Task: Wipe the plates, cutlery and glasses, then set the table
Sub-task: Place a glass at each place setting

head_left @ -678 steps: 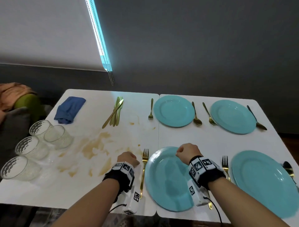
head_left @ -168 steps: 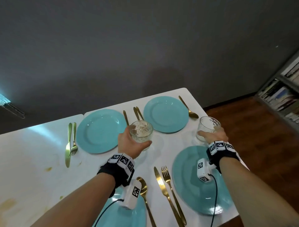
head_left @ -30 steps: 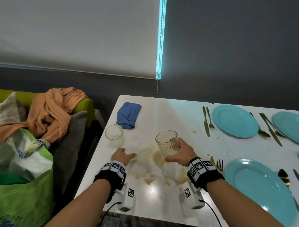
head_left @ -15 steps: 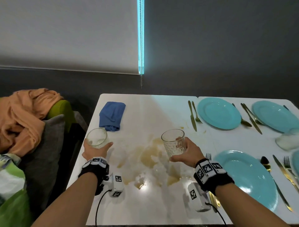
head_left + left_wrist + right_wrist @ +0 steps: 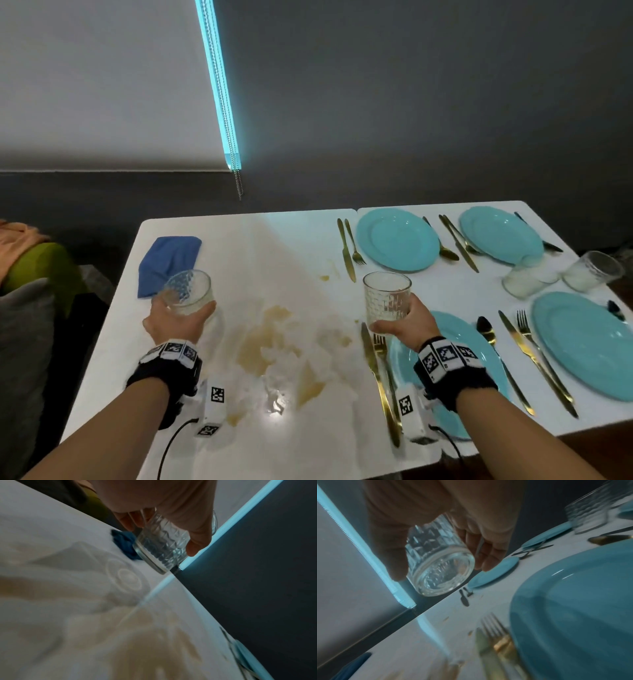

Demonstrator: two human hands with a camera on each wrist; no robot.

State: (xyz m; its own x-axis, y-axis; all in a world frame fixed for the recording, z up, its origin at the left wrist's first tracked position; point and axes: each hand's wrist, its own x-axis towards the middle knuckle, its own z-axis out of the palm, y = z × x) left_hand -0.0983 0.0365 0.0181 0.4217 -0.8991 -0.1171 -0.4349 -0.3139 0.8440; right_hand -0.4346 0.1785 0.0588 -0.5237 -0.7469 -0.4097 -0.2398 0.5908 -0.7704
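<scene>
The left hand [image 5: 174, 322] grips a patterned glass [image 5: 187, 291] from behind, its fingers [image 5: 130, 520] curled round the far wall and the thumb down the near side; the left wrist view shows the base of this glass clear of the white tabletop [image 5: 274, 246], above a faint ring mark. It hangs over the near left part of the tabletop, just in front of a folded blue cloth [image 5: 168, 260]. The right hand [image 5: 407, 325] holds a second glass [image 5: 387, 298] upright and lifted, fingers [image 5: 489, 555] wrapped round one side and the thumb on the other, above the far left rim of the nearest turquoise plate [image 5: 479, 349]. A gold knife [image 5: 380, 383] and fork [image 5: 385, 356] lie just left of that plate. Brown stains [image 5: 270, 346] spread over the tabletop between the two hands. On the right, three more turquoise plates are laid with gold cutlery beside them, and two other glasses [image 5: 561, 274] stand between the far right and near right plates.
</scene>
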